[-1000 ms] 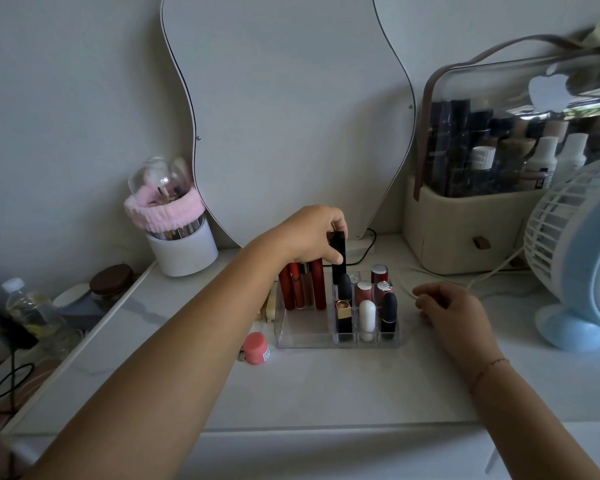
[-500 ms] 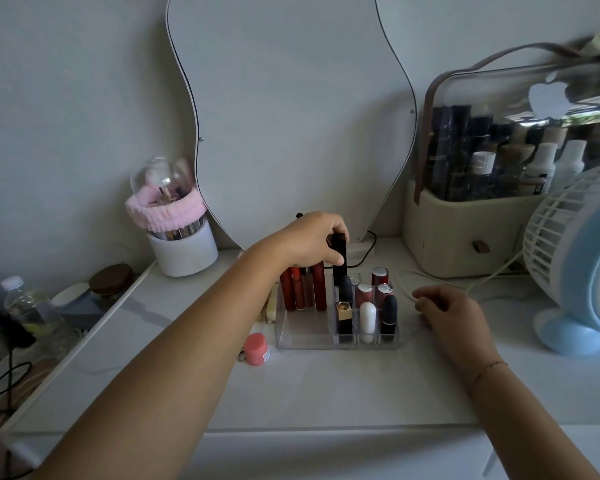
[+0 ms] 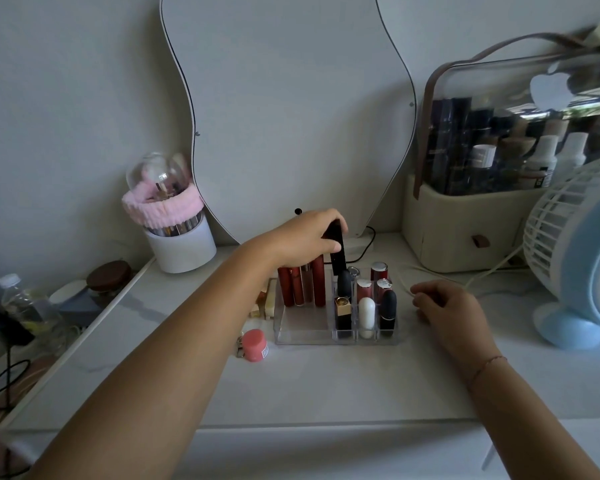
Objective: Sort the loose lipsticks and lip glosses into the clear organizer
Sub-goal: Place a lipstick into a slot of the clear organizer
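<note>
Fingers of left hand (image 3: 305, 240) pinch black tube (image 3: 337, 252) near-upright at rear cell of clear organizer (image 3: 302, 336), by counter (image 3: 326, 386) back edge, apparently for slotting. Right hand (image 3: 447, 306), loosely curled, empty, rests alongside.

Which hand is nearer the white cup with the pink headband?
Left. The left hand, gripping a black tube, is right of the white cup; the right hand lies farther right, beyond the clear organizer.
</note>
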The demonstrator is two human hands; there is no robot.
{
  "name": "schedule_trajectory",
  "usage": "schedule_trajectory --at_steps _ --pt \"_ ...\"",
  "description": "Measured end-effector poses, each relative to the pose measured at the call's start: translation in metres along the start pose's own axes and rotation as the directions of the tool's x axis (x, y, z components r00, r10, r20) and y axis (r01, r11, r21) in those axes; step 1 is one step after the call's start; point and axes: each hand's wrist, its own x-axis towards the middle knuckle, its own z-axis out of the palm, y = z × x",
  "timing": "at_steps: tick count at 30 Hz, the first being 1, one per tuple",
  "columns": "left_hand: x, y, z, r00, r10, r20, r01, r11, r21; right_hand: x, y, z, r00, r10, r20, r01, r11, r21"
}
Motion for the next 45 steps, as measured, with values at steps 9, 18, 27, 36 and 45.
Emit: schedule_trajectory --at_steps 9,18,27,36,45 --pt "-0.002 0.004 -0.006 1.000 0.012 0.005 -0.012 1.000 -0.011 0.000 -0.001 0.000 1.000 -0.004 -0.010 0.004 1.000 -0.006" --pt "-0.022 -0.016 -0.028 0.974 0.015 -0.227 -0.074 0.964 -0.256 0.022 -0.084 -0.024 0.845 -0.464 0.266 0.523 0.820 -0.232" --pt "-0.039 -0.029 -0.027 0.943 -0.040 -0.332 -0.102 0.912 -0.398 0.069 -0.125 0.031 0.503 -0.175 0.846 0.719 0.629 -0.298" --pt "-0.040 -0.035 -0.028 0.942 -0.044 -0.332 -0.089 0.922 -0.376 0.087 -0.115 0.037 0.463 -0.149 0.874 0.720 0.639 -0.273" --pt "-0.038 -0.029 -0.028 0.949 -0.056 -0.310 -0.057 0.937 -0.344 0.095 -0.115 0.038 0.416 -0.121 0.901 0.736 0.627 -0.256"
